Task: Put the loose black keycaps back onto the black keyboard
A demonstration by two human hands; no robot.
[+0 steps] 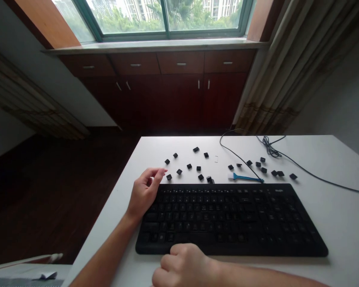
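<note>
Black keycaps sit just past our narrowly curled, empty left fingers, seemingly set clear of the black keyboard, whose front edge our right fingers curl against, grip uncertain.

window: green frame, daylight, trees and high-rises outside | sill: pale, over reddish-brown wooden cabinets with drawers, metal handles, beyond the surface's far edge | curtains: striped, both sides | floor: dark wood, left | wall: pale, right
</note>
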